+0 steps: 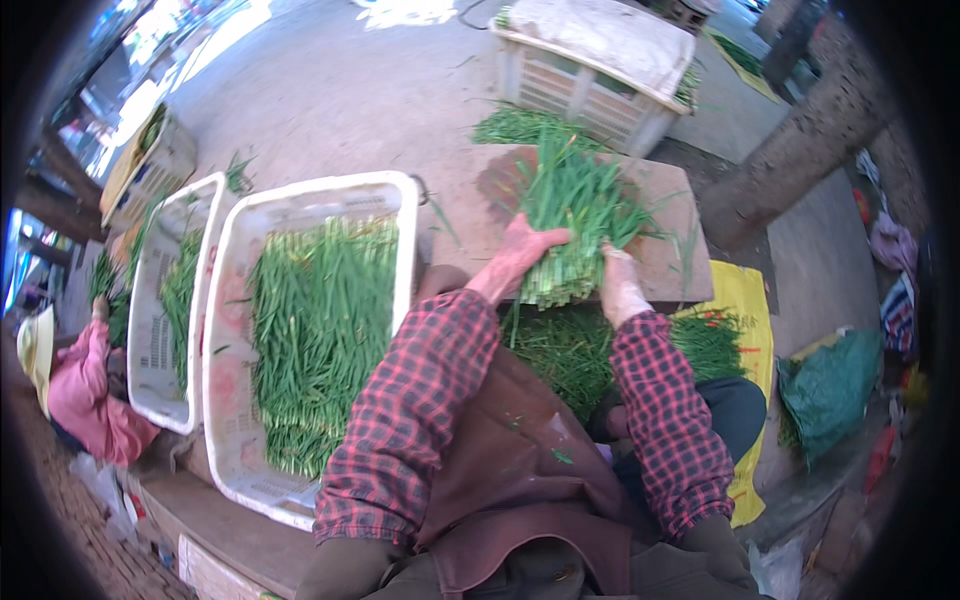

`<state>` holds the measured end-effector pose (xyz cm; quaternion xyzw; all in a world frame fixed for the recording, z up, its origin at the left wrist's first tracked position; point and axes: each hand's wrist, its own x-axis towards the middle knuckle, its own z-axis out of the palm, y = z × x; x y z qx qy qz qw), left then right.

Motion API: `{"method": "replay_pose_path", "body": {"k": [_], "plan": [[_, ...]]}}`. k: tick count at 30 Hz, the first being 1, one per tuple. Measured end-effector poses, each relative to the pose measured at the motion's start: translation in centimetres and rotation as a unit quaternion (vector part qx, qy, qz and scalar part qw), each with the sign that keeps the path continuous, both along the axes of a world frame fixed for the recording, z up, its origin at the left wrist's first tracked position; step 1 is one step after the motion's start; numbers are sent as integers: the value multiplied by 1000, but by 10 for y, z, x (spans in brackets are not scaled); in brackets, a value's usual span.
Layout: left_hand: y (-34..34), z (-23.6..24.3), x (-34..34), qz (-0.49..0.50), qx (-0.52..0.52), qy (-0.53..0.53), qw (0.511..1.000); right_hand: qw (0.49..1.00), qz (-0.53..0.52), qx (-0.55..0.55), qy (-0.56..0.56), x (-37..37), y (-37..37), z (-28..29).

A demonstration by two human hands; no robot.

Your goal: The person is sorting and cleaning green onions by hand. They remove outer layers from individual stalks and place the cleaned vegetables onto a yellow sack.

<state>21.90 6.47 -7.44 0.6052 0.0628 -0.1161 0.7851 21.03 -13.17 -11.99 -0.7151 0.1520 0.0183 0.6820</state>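
Note:
A thick bunch of garlic chives (580,195) lies over a reddish-brown slab (680,235), its pale cut ends toward me and its green leaves pointing away. My left hand (522,252) grips its left side, thumb laid across the stems. On the other side my right hand (622,283) is closed round the stems near the cut ends. Part of the fingers of both hands is hidden by the bunch. Left of the slab, a white plastic crate (405,250) holds layers of chives (322,330). Loose chives (565,355) lie below the slab's near edge.
Another white crate (205,235) stands farther left, near a co-worker in a pink top (95,395). A covered crate (590,85) is beyond the slab. At right are a tree trunk (790,155), a yellow sack (752,350) and a teal bag (835,385).

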Motion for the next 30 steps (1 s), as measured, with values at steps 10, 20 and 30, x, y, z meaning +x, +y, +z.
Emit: {"method": "replay_pose_path", "body": {"k": [10, 20, 30], "plan": [[-4, 13, -17, 113, 58, 61, 990, 926, 19, 356, 127, -29, -28, -5], [-3, -60, 0, 65, 264, -76, 959, 947, 45, -301, 104, -8, 16, -41], [15, -88, 10, 107, 299, 0, 948, 925, 77, -352, 116, -7, -67, -39]]}}
